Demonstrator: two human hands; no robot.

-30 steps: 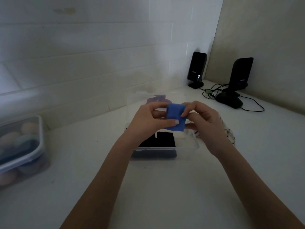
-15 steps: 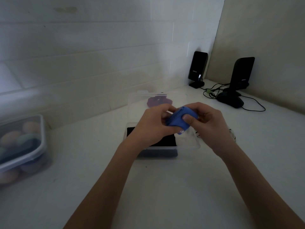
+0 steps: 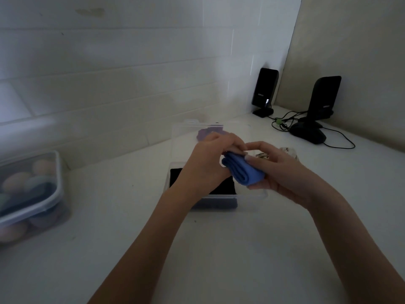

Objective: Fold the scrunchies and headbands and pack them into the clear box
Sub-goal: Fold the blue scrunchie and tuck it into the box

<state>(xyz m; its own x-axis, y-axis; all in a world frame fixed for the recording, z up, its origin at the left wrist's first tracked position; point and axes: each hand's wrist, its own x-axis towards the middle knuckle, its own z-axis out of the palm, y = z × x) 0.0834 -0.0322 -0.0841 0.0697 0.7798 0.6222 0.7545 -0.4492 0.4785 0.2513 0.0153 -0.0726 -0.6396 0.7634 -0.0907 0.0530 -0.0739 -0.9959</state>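
Since half a second ago the folded blue fabric headband [image 3: 242, 173] has been rolled into a thicker bundle and tipped lower. Both hands hold it above the clear plastic box [image 3: 252, 196]: the right hand [image 3: 282, 172] cradles it from below with curled fingers, and the left hand [image 3: 210, 163] pinches its top edge. Black folded fabric [image 3: 223, 186] lies inside the box. Behind, a purple scrunchie [image 3: 202, 134] rests on the upright clear lid [image 3: 182, 137].

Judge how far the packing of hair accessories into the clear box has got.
Done: a black folded item already lies in the clear box. In hand: the left hand and right hand hold a folded blue headband above it. Left: a purple scrunchie behind the box and a patterned piece to its right.
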